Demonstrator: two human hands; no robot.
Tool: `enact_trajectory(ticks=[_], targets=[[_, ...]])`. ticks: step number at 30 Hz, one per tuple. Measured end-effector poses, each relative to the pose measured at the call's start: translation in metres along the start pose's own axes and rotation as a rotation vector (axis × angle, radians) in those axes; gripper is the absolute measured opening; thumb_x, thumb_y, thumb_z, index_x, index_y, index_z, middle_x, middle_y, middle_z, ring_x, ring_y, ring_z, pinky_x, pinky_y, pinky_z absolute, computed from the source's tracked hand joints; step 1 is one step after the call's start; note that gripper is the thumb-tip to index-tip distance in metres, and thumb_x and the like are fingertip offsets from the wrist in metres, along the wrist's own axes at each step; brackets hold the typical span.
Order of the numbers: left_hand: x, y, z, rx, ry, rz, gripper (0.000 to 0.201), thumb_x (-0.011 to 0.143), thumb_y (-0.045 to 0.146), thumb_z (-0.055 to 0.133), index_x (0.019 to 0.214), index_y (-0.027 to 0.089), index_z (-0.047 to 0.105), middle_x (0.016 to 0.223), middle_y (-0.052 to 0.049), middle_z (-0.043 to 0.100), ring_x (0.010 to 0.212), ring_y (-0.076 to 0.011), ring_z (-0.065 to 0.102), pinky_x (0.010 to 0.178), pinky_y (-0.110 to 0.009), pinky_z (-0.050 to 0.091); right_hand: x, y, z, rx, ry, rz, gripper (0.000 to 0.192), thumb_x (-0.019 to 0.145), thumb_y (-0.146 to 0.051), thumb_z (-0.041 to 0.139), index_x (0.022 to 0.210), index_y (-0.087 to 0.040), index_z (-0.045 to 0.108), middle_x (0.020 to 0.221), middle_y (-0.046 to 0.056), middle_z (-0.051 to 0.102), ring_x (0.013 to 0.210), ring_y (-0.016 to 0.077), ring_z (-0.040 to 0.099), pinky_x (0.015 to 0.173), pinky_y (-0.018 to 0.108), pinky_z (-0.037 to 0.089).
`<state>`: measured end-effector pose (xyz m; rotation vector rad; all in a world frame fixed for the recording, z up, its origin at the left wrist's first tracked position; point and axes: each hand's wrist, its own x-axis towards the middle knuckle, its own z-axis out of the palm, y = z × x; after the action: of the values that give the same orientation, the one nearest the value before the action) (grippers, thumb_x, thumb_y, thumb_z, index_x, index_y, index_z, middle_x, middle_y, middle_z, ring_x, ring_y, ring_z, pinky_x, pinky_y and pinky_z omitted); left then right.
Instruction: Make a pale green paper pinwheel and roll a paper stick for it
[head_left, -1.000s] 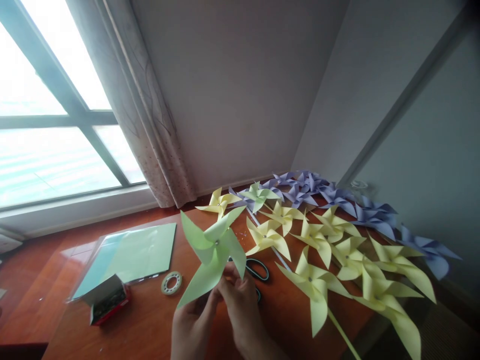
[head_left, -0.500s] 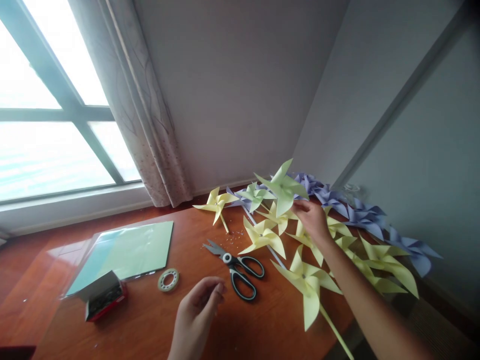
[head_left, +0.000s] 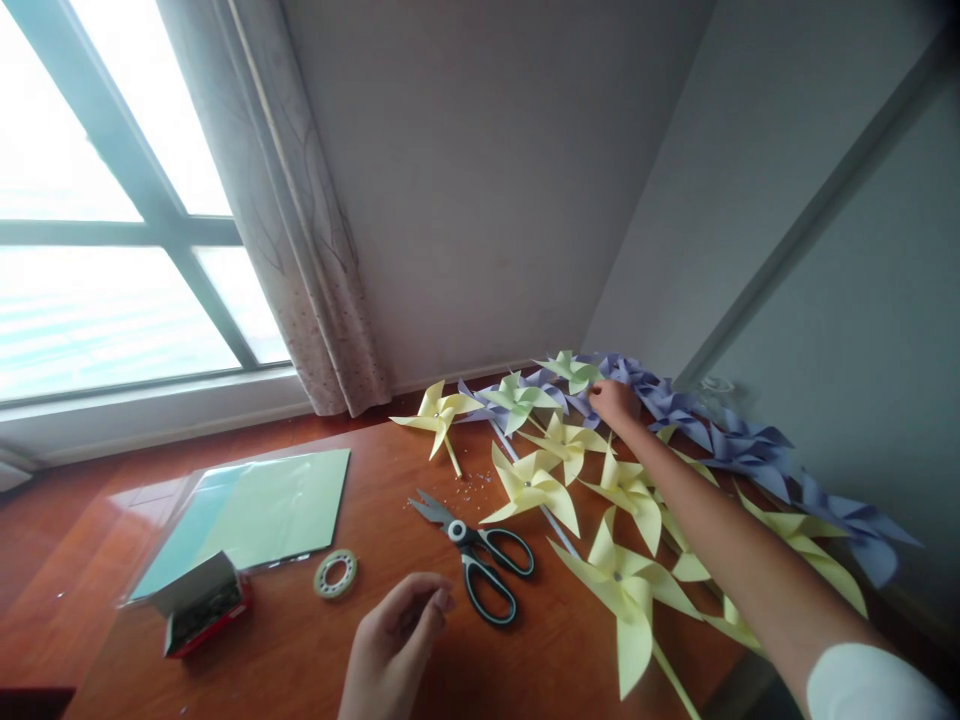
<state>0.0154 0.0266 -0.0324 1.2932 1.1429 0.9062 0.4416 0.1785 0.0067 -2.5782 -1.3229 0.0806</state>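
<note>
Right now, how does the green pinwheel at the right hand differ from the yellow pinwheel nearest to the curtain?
The yellow pinwheel looks larger in the picture than the green pinwheel. The green one is at the right hand; no hand touches the yellow one. The yellow one shows its stick; the green one's is hidden. Both have curled blades.

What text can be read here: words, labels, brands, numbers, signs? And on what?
None legible.
Red box: pale marks on its side, too small to read.
Paper pack: faint marks along the near edge, too small to read.
Scissors: no lettering I can make out.
Green pinwheel at the right hand: no print visible.
</note>
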Motion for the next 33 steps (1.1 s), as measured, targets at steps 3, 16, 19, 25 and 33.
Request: enact_trajectory(ticks=[3,16,19,25,33], targets=[[-0.001,0.001,0.001,-0.007,-0.004,-0.013,0.038,0.081,0.053,0.072,0.089,0.016,0.074,0.078,-0.006,0.07,0.071,-0.0188,0.061,0.065,-0.025,0.051,-0.001,0.0,0.002,-0.08,-0.004,-0.051,0.033,0.098,-0.035,0.063,0.126,-0.018,0.062,0.127,0.01,0.064,0.108,0.0236,0.067,0.091,0.045,0.058],[-0.002,0.002,0.003,-0.021,-0.021,0.009,0.034,0.082,0.05,0.072,0.087,0.016,0.074,0.077,-0.006,0.069,0.071,-0.0184,0.06,0.063,-0.024,0.051,-0.065,-0.021,-0.042,-0.119,0.067,-0.236,0.025,0.098,-0.022,0.053,0.104,-0.012,0.075,0.112,0.02,0.074,0.105,0.0313,0.07,0.085,0.038,0.051],[-0.002,0.002,0.005,-0.011,-0.027,0.027,0.031,0.084,0.046,0.071,0.088,0.016,0.073,0.078,-0.006,0.07,0.073,-0.0189,0.061,0.065,-0.024,0.051,-0.131,-0.042,-0.042,-0.048,-0.006,-0.336,0.023,0.095,-0.027,0.059,0.109,-0.019,0.074,0.101,0.011,0.078,0.089,0.0254,0.072,0.073,0.032,0.051],[-0.004,0.003,0.003,0.109,-0.058,0.116,0.02,0.09,0.033,0.059,0.095,0.017,0.071,0.087,-0.008,0.073,0.079,-0.0209,0.067,0.069,-0.026,0.05,-0.255,-0.107,-0.007,0.37,-0.179,-0.641,0.013,0.091,-0.027,0.062,0.085,-0.026,0.074,0.077,0.001,0.076,0.072,0.0193,0.07,0.065,0.028,0.044],[0.0,0.009,-0.003,0.464,-0.017,0.249,0.018,0.088,0.017,0.051,0.085,0.017,0.069,0.078,-0.004,0.07,0.069,-0.0161,0.058,0.066,-0.025,0.043,-0.277,-0.14,0.051,0.659,-0.197,-0.685,0.025,0.096,-0.016,0.05,0.08,-0.02,0.069,0.079,0.004,0.076,0.075,0.0184,0.07,0.07,0.025,0.045]])
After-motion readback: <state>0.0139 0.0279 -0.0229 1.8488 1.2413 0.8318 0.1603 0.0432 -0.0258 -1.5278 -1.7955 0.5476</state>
